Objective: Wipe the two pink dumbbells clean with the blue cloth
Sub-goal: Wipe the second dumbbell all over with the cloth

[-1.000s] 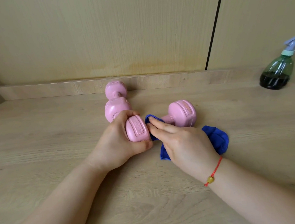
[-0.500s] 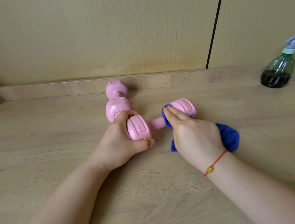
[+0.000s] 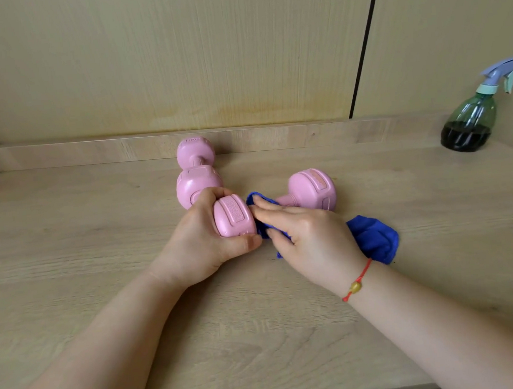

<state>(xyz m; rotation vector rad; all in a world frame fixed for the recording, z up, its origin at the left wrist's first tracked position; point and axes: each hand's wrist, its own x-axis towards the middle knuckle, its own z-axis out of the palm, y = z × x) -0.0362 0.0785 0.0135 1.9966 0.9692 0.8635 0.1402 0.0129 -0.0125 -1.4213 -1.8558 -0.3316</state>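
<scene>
A pink dumbbell (image 3: 311, 190) lies crosswise on the wooden table (image 3: 68, 239). My left hand (image 3: 202, 244) grips its near left head. My right hand (image 3: 311, 239) presses the blue cloth (image 3: 374, 242) around the dumbbell's handle, right beside that head; most of the handle is hidden under cloth and fingers, and the cloth's loose end trails behind my wrist. A second pink dumbbell (image 3: 196, 165) lies behind, pointing towards the wall, its near head touching my left hand.
A green spray bottle (image 3: 470, 122) with dark liquid stands at the far right near the wall. A low wooden ledge (image 3: 92, 152) runs along the table's back edge. The table's front edge lies just under my forearms.
My right hand with the cloth has slid left along the handle, from the far right head back to the head that my left hand holds. The left hand stayed put.
</scene>
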